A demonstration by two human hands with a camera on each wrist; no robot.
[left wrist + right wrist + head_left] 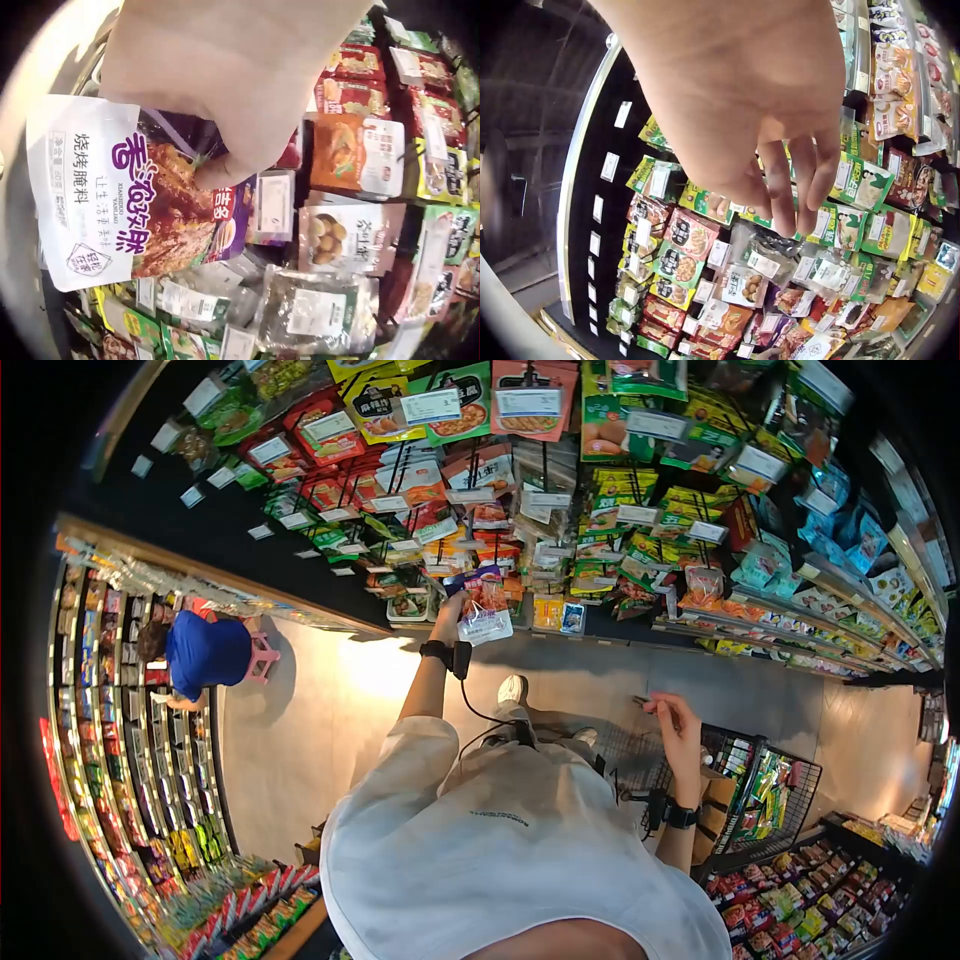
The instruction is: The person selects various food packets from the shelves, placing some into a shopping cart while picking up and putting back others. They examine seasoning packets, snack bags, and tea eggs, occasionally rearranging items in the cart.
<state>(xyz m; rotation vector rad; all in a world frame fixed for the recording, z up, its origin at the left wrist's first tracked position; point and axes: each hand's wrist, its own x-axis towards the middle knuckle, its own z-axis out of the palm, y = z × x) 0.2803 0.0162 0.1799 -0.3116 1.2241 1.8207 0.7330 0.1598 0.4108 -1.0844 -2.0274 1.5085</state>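
Note:
My left hand (449, 618) grips a barbecue marinade packet (486, 624) by its purple edge, in front of the hanging rack. In the left wrist view the thumb lies across the front of the packet (82, 195), which has a white end and a picture of grilled meat. Behind it hang an orange packet (352, 154) and a tea egg seasoning packet (341, 244). My right hand (679, 730) is out to the side at waist height, above the floor. In the right wrist view the right hand (742, 112) has loosely bent fingers, with nothing seen in them.
Rows of seasoning packets (620, 510) hang from hooks ahead. A black wire shopping cart (812, 785) with goods in it stands at my right. To the left, a person in blue (207, 652) is by a pink stool (262, 657), facing shelves (110, 740). A snack display (800, 910) is behind right.

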